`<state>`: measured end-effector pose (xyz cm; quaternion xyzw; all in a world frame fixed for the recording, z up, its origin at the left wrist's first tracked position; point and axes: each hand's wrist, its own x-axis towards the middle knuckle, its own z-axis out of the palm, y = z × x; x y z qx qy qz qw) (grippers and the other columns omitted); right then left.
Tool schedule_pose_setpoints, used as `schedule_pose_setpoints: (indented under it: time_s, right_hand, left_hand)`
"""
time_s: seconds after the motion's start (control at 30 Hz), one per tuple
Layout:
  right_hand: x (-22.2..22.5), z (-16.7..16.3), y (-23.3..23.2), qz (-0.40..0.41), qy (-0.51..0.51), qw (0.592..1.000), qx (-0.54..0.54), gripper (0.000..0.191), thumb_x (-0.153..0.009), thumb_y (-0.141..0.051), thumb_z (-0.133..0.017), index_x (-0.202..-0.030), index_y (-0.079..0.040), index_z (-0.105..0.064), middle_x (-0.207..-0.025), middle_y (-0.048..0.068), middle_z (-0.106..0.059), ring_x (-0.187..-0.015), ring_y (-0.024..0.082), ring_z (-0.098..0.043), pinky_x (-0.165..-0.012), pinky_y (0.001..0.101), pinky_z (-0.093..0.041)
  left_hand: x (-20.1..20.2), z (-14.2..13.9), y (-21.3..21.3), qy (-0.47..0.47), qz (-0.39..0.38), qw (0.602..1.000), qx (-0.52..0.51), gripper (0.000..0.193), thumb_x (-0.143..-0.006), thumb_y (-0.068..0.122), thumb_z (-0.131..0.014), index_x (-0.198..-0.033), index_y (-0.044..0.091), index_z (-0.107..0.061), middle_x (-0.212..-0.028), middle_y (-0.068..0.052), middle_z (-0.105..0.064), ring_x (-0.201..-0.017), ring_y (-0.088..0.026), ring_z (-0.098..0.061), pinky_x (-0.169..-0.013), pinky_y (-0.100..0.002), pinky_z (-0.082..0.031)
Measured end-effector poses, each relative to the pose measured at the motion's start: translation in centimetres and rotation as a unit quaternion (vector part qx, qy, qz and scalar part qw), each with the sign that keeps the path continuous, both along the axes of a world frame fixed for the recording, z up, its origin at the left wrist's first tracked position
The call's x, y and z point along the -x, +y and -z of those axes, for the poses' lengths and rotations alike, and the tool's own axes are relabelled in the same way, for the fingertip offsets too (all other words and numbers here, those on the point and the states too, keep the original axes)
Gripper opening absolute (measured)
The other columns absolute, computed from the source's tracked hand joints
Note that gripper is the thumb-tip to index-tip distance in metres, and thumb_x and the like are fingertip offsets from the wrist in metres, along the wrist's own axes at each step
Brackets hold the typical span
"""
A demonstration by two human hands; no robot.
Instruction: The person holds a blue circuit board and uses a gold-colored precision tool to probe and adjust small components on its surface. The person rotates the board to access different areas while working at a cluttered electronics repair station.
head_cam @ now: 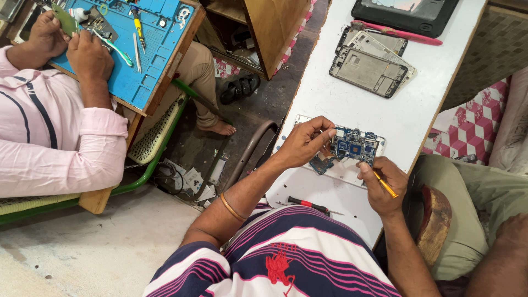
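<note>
Fingers of our left hand pinch the circuit board; our right hand grips a yellow tool.

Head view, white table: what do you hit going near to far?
Red-handled screwdriver → right hand with yellow tool → left hand on blue circuit board → grey phone frames → pink tool → black tray.

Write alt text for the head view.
A person's left hand steadies a blue circuit board on a white table while the right hand holds a yellow tool beside it. A co-worker works at a blue mat nearby.
</note>
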<state>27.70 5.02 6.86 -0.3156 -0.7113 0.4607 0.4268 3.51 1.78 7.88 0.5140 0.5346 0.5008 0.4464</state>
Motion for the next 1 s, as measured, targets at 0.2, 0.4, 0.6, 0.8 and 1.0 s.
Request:
schedule_pose_setpoints:
  time_s: [0.2,0.4,0.6,0.8,1.0]
  right_hand:
    - [0.1,-0.2,-0.2,-0.003,0.018,1.0,0.014,0.019,-0.103,-0.016,-0.068,-0.096,0.002,-0.069,-0.084,0.008,-0.07,-0.071,0.009,-0.066,-0.06,0.0216,-0.05]
    - [-0.3,0.7,0.2,-0.001,0.043,0.997,0.063,0.019,-0.104,-0.016,-0.066,-0.098,0.002,-0.069,-0.086,0.009,-0.071,-0.072,0.009,-0.066,-0.06,0.0215,-0.05]
    - [-0.5,1.8,0.5,-0.002,0.052,0.995,0.082,0.019,-0.105,-0.015,-0.065,-0.1,0.003,-0.067,-0.09,0.01,-0.073,-0.073,0.01,-0.067,-0.06,0.0217,-0.05]
    - [-0.8,2.2,0.6,0.01,0.071,0.992,0.107,0.018,-0.107,-0.015,-0.061,-0.103,0.003,-0.065,-0.094,0.011,-0.073,-0.074,0.011,-0.068,-0.06,0.0219,-0.051]
    - [-1.0,2.4,0.8,0.006,0.119,0.984,0.133,0.018,-0.109,-0.013,-0.059,-0.104,0.003,-0.064,-0.095,0.012,-0.074,-0.074,0.011,-0.067,-0.064,0.0222,-0.052]
  left_hand:
    - [-0.2,0.0,-0.1,-0.016,-0.009,1.0,0.017,0.027,-0.104,0.03,-0.058,-0.107,0.004,-0.065,-0.083,-0.004,-0.071,-0.069,-0.01,-0.073,-0.059,-0.024,-0.061]
    - [-0.9,0.4,-0.4,-0.126,-0.023,0.992,0.02,0.029,-0.106,0.029,-0.06,-0.113,0.002,-0.066,-0.079,-0.003,-0.068,-0.069,-0.01,-0.071,-0.059,-0.024,-0.059]
    - [-1.9,0.8,-1.1,-0.128,-0.038,0.991,-0.016,0.033,-0.106,0.028,-0.056,-0.13,0.005,-0.059,-0.08,-0.004,-0.069,-0.067,-0.009,-0.071,-0.057,-0.022,-0.057]
    - [-2.5,0.8,-1.7,-0.063,-0.044,0.996,-0.053,0.043,-0.108,0.028,-0.061,-0.145,0.008,-0.055,-0.099,-0.009,-0.074,-0.076,-0.009,-0.073,-0.066,-0.024,-0.063]
    - [-2.7,1.2,-2.0,0.123,-0.01,0.988,-0.092,0.095,-0.081,0.037,-0.086,-0.159,0.018,-0.033,-0.119,-0.016,-0.067,-0.081,-0.011,-0.074,-0.069,-0.025,-0.065]
